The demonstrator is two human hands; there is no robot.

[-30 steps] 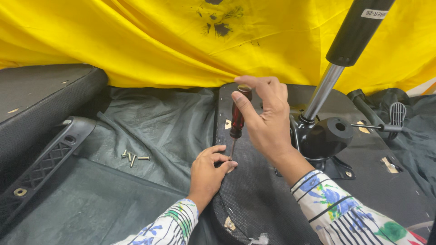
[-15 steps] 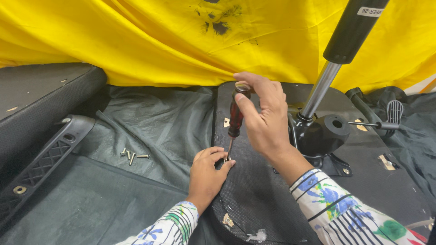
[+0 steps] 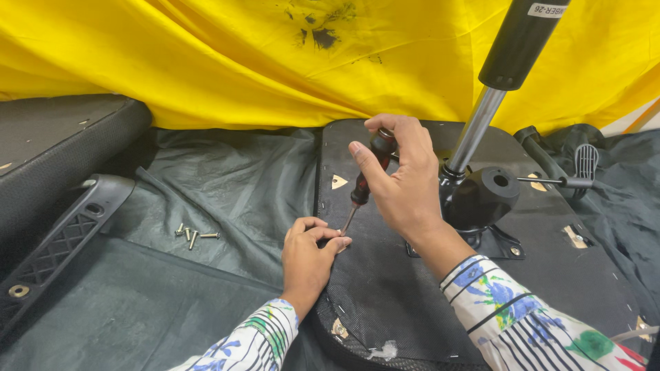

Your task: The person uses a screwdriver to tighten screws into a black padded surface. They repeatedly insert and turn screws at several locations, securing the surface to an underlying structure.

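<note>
Right now I judge the screw-driving step underway: my right hand (image 3: 405, 189) clamps the red-handled screwdriver (image 3: 368, 180) upright at the seat base (image 3: 550, 275) edge, left hand (image 3: 307, 255) fingertips pinched at its tip, needing steady downward turning next.

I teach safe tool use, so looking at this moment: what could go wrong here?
The left hand's fingers pinch right at the tip of the red-handled screwdriver gripped by the right hand; a slip could jab them. The loose silver screws lie on wrinkled dark sheeting and might roll into a fold.
</note>
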